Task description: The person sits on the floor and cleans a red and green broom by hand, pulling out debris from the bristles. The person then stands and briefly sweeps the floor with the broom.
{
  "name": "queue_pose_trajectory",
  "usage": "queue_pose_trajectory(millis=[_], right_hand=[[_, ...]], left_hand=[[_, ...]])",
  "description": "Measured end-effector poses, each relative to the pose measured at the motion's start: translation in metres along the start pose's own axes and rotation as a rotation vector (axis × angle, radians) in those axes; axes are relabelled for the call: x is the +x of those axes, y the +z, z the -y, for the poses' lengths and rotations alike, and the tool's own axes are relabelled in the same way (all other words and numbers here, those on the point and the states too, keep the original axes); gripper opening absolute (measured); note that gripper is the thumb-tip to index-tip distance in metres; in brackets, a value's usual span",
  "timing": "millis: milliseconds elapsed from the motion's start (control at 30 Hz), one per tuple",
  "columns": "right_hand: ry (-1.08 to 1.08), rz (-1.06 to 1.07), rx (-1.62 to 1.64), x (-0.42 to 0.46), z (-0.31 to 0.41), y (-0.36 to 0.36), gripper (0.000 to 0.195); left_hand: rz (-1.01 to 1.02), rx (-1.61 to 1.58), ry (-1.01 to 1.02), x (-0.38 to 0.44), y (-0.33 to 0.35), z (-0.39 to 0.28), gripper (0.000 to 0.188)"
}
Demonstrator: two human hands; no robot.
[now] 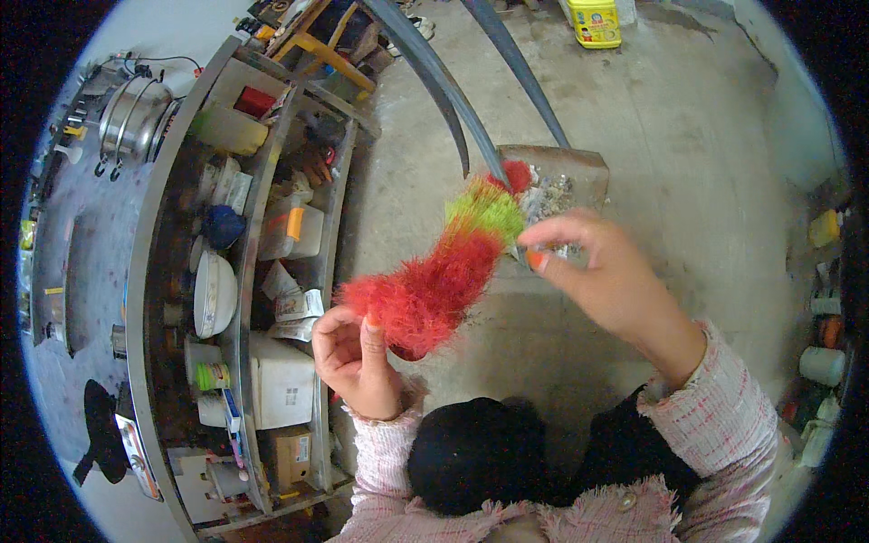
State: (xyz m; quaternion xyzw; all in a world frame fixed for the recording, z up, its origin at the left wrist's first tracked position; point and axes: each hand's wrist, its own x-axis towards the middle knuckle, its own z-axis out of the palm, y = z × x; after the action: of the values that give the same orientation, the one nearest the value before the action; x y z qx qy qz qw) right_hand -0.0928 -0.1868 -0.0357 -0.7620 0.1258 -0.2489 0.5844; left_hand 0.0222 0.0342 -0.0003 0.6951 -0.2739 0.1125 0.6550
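A broom head with red and yellow-green bristles point(434, 288) is tilted across the middle of the view. My left hand point(360, 363) pinches the near end of the red bristles between thumb and fingers. Beside the yellow-green band is my right hand point(597, 271), its thumb and forefinger almost together at the bristles' edge. Anything between those two fingertips is too small to make out. A grey-blue pole point(461, 102) runs down to the far end of the bristles. Beyond my right hand a dustpan point(577, 159) rests on the floor, with grey fluffy debris point(548, 193) in it.
Left stands a metal-edged shelf unit point(153, 224) holding a white bowl point(216, 295), a clear lidded box point(295, 231) and a white box point(282, 383). A steel pot point(136, 115) sits on the patterned surface. A yellow container point(596, 24) stands on the concrete floor point(692, 136) ahead.
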Motion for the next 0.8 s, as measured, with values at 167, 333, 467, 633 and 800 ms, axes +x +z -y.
queue_pose_trajectory(millis=[167, 333, 467, 633, 800], right_hand=[[0.140, 0.407, -0.002, -0.013, -0.013, 0.029, 0.034], [0.233, 0.304, 0.364, -0.018, -0.011, 0.070, 0.030], [0.294, 0.272, 0.581, -0.013, -0.023, 0.092, 0.023], [0.374, 0.308, 0.528, -0.005, -0.013, 0.075, 0.010], [0.244, 0.311, 0.293, -0.004, -0.009, 0.053, 0.005]], left_hand=[[0.009, -0.024, 0.009, 0.000, -0.001, 0.000, 0.022], [0.030, -0.014, 0.010, -0.001, 0.000, 0.001, 0.023], [0.037, -0.020, 0.007, -0.002, 0.002, -0.001, 0.023], [0.034, -0.047, 0.010, 0.001, -0.003, 0.003, 0.023], [0.035, -0.061, -0.009, 0.000, -0.005, 0.006, 0.023]])
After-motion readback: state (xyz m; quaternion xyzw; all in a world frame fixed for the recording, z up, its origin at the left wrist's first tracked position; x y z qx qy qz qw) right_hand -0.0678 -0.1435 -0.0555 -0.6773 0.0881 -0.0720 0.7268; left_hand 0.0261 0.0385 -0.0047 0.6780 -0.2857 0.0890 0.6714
